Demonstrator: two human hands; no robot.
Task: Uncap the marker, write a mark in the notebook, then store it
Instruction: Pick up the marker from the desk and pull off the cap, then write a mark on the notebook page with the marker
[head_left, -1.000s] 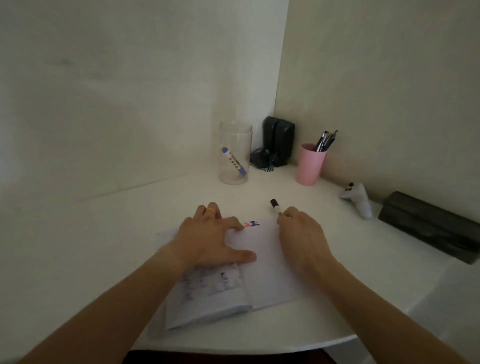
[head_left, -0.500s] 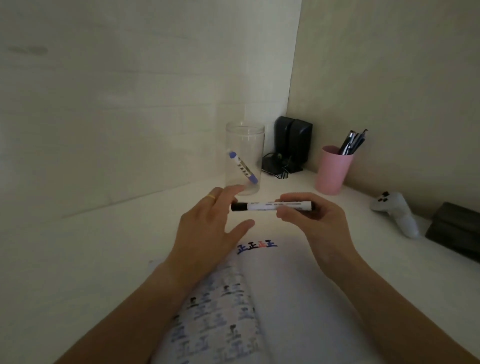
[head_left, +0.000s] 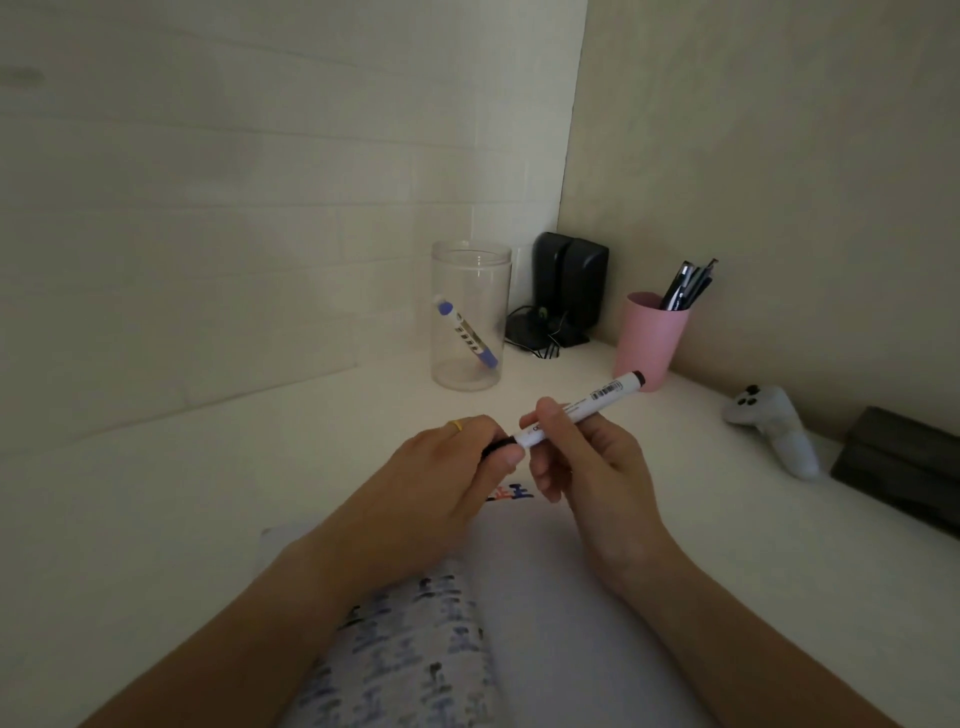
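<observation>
Above the white counter (head_left: 208, 493) and the open, scribbled notebook (head_left: 571, 623), the white-barrelled marker (head_left: 582, 410) is gripped by the right hand (head_left: 587, 457) while its black cap (head_left: 496, 446), pinched by the left hand (head_left: 441, 478), is best pulled straight along the barrel.

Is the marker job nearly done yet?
Not yet. The right hand holds the marker while the left hand grips its black cap, which looks still on. Writing in the notebook and storing the marker come after.
</observation>
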